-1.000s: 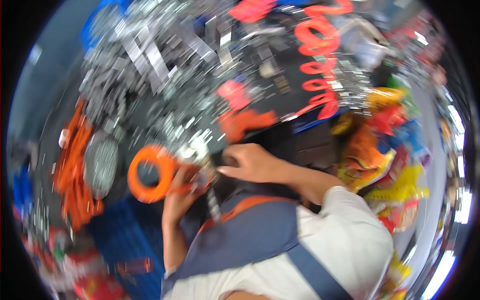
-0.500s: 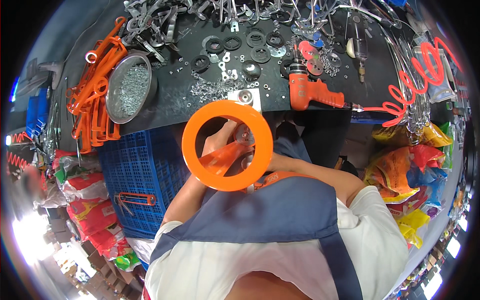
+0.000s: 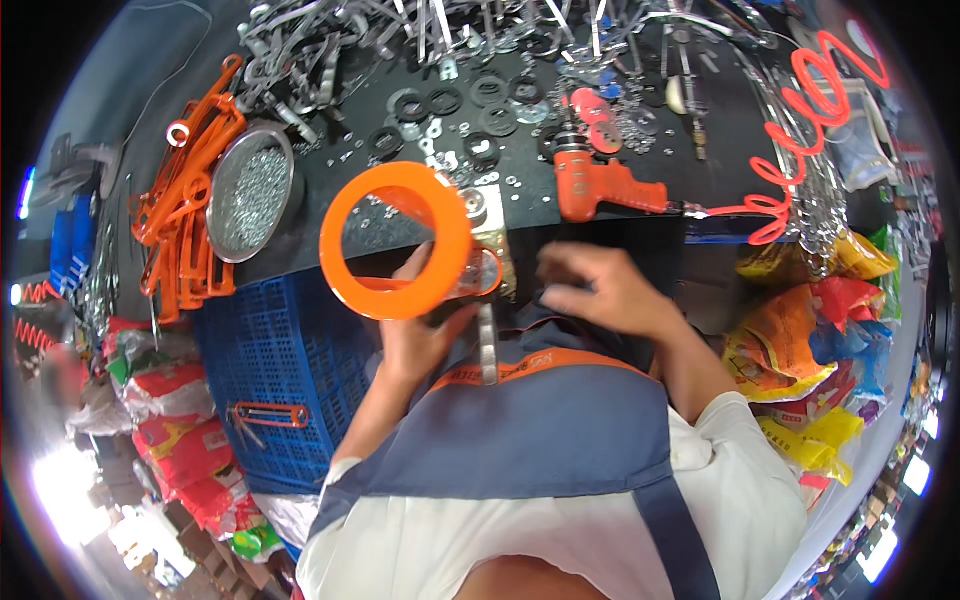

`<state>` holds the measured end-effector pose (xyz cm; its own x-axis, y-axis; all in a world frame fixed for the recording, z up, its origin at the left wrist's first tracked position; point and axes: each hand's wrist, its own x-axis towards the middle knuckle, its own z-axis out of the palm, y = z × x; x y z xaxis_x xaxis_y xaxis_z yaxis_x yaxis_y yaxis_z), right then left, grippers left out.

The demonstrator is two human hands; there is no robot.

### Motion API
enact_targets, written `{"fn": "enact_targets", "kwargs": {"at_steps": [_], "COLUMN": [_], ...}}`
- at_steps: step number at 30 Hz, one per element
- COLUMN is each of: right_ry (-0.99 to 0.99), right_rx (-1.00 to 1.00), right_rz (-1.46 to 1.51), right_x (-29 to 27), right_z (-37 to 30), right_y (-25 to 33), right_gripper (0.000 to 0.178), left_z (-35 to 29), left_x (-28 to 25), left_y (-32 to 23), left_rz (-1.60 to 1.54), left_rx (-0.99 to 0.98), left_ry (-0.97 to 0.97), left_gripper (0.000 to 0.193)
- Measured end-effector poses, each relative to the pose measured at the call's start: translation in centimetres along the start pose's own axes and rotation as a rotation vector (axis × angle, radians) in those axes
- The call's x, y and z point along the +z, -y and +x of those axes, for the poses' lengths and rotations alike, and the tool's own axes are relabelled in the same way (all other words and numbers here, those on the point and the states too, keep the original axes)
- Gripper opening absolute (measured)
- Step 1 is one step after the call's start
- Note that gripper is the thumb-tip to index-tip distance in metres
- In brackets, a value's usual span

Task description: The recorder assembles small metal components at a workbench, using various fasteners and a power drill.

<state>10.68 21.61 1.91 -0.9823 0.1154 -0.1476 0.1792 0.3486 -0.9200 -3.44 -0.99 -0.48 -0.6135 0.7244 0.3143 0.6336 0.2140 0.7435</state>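
Observation:
My left hand [image 3: 410, 345] grips an orange caulking gun frame [image 3: 447, 235] from below, and part of its fingers is hidden behind the frame's big front ring. The ring points up toward my head. At the frame's far end is a round plate, and a flat metal strip [image 3: 488, 345] hangs just below it, in front of my apron. To the right, my right hand [image 3: 605, 287] is in the air off the table edge, its fingers apart and slightly blurred, with nothing seen in them. Just beyond the frame, a small metal block with a round stud [image 3: 474, 205] sits at the table edge.
An orange air drill [image 3: 610, 187] with a coiled red hose [image 3: 790, 150] lies on the right of the table. A metal bowl of small parts [image 3: 255, 195] stands left, beside stacked orange frames [image 3: 185, 205]. Black washers [image 3: 410, 106] and metal handles lie farther back. A blue crate [image 3: 285, 370] stands lower left.
The caulking gun frame has moved left and a little away from me in my left hand. My right hand has come off it and out to the right. The metal strip now shows.

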Motion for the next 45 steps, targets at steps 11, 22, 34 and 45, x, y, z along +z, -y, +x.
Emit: {"fn": "enact_targets", "kwargs": {"at_steps": [11,22,34,45], "right_ry": [-0.352,-0.087,-0.116,-0.165], "right_rx": [-0.323,-0.292,-0.221,-0.224], "right_rz": [-1.209,-0.124,0.075,0.039], "right_x": [-6.1,10.5,12.1,15.2], "right_z": [3.5,6.5,6.5,8.2], "right_y": [-3.3,-12.1,-11.7,-16.7], "right_gripper": [0.043,0.027,0.019,0.011], "left_z": [-4.6,-4.2,-3.3,-3.6], "left_x": [-0.6,6.0,5.3,5.8], "left_y": [-3.0,1.4,0.9,1.3], "left_rz": [-0.045,-0.454,-0.435,-0.551], "left_rx": [-0.151,-0.556,-0.682,-0.766], "left_ry": [-0.094,0.167,0.254,0.176], "left_gripper": [0.009,0.039,0.024,0.024]}}
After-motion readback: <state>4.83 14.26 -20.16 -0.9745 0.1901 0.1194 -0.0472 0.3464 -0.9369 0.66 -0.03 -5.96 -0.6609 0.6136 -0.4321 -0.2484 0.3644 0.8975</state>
